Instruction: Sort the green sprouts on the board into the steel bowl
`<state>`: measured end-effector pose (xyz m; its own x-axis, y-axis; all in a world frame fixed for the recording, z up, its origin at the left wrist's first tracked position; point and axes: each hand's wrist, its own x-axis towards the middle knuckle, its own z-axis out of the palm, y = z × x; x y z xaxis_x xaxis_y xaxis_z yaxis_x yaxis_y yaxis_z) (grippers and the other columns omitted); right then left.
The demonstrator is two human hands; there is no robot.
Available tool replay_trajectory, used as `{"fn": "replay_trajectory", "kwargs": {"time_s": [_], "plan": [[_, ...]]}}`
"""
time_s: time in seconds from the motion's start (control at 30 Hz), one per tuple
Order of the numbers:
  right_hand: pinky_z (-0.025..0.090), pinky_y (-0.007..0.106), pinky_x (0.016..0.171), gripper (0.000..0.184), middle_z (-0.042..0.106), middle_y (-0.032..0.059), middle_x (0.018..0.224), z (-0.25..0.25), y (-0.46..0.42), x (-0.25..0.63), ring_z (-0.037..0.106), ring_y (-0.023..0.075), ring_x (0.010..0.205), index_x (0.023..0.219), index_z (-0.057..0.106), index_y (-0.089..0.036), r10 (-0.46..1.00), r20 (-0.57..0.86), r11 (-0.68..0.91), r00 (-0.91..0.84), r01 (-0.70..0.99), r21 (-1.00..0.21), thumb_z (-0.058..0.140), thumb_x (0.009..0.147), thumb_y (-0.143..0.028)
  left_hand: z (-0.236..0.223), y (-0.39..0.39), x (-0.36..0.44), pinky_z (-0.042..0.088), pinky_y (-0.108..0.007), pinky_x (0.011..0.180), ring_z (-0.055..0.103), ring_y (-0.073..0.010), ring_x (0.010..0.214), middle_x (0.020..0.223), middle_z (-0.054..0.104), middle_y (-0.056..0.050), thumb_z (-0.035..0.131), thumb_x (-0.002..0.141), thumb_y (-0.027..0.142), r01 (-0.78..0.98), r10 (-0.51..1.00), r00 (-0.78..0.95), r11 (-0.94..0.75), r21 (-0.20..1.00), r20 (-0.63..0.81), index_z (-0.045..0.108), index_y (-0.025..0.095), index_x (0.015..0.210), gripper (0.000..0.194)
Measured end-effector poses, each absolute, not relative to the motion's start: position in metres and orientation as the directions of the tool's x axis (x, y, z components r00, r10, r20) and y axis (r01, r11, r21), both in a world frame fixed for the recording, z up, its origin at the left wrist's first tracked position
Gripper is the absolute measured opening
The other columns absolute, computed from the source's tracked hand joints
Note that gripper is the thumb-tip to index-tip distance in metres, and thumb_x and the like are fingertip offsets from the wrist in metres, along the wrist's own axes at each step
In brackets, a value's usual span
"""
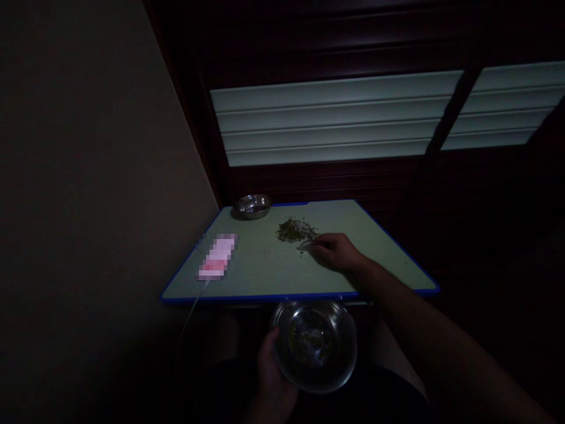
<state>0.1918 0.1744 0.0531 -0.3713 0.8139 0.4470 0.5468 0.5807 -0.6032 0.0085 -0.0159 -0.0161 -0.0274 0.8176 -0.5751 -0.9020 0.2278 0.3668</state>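
Note:
My left hand (273, 371) grips the rim of a metal bowl (346, 359), which is tilted toward me just below the table's front edge. Small greenish bits lie inside that bowl. Over the table, my right hand (338, 250) is closed around a small pale, clear-looking piece (305, 245); its exact kind is hard to make out in the dim light. The piece touches or hovers at the near edge of a pile of small green beans or seeds (293, 229), mixed with some paler bits. A few stray grains sit close to my fingertips.
The pale green table (265, 277) has a blue rim. At its back left corner stands a smaller metal bowl (253, 207). A phone (218, 256) lies at the left, its white cable (193, 306) hanging over the front edge. A wall and a dark slatted door stand behind.

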Motion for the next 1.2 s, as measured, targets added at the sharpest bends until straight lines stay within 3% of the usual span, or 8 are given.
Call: {"fn": "replay_trajectory", "kwargs": {"time_s": [0.3, 0.6, 0.77, 0.97, 1.2], "plan": [[0.048, 0.028, 0.073, 0.020, 0.074, 0.0058, 0.087, 0.056, 0.171, 0.187, 0.065, 0.0173, 0.078, 0.091, 0.073, -0.017, 0.845, 0.387, 0.532, -0.370, 0.500, -0.683, 0.063, 0.075, -0.023, -0.012, -0.016, 0.009, 0.051, -0.039, 0.079, 0.068, -0.0232, 0.072, 0.075, 0.075, -0.011, 0.059, 0.078, 0.027, -0.903, 0.807, -0.027, 0.234, 0.361, -0.590, 0.074, 0.012, 0.076, 0.021], [0.046, 0.025, 0.067, 0.038, 0.069, 0.0010, 0.074, 0.059, 0.169, 0.183, 0.060, 0.0137, 0.067, 0.108, 0.068, -0.018, 0.875, 0.360, 0.482, -0.322, 0.528, -0.700, 0.071, 0.071, -0.027, -0.016, -0.016, 0.007, 0.051, -0.039, 0.079, 0.069, -0.0240, 0.074, 0.077, 0.076, -0.011, 0.061, 0.077, 0.027, -0.904, 0.822, -0.016, 0.231, 0.359, -0.569, 0.075, 0.013, 0.077, 0.020], [0.048, 0.028, 0.072, 0.043, 0.073, 0.0039, 0.087, 0.054, 0.173, 0.185, 0.064, 0.0166, 0.075, 0.111, 0.070, -0.019, 0.876, 0.366, 0.483, -0.314, 0.568, -0.667, 0.073, 0.070, -0.031, -0.013, -0.017, 0.008, 0.051, -0.039, 0.079, 0.069, -0.0240, 0.074, 0.077, 0.076, -0.011, 0.059, 0.078, 0.027, -0.910, 0.822, -0.009, 0.229, 0.345, -0.570, 0.075, 0.013, 0.078, 0.021], [0.049, 0.033, 0.083, 0.035, 0.071, 0.0090, 0.107, 0.054, 0.174, 0.187, 0.066, 0.0201, 0.090, 0.112, 0.070, -0.020, 0.846, 0.396, 0.533, -0.357, 0.574, -0.622, 0.061, 0.078, -0.020, -0.014, -0.016, 0.007, 0.052, -0.037, 0.075, 0.069, -0.0242, 0.075, 0.079, 0.076, -0.011, 0.060, 0.077, 0.027, -0.905, 0.810, -0.028, 0.229, 0.359, -0.586, 0.074, 0.013, 0.080, 0.021], [0.049, 0.028, 0.073, 0.034, 0.073, 0.0054, 0.088, 0.057, 0.172, 0.187, 0.064, 0.0165, 0.074, 0.108, 0.069, -0.018, 0.857, 0.384, 0.515, -0.344, 0.601, -0.611, 0.062, 0.074, -0.019, -0.015, -0.015, 0.006, 0.052, -0.036, 0.073, 0.069, -0.0240, 0.079, 0.081, 0.076, -0.009, 0.059, 0.078, 0.028, -0.906, 0.832, -0.021, 0.218, 0.361, -0.555, 0.074, 0.016, 0.083, 0.021]]}}
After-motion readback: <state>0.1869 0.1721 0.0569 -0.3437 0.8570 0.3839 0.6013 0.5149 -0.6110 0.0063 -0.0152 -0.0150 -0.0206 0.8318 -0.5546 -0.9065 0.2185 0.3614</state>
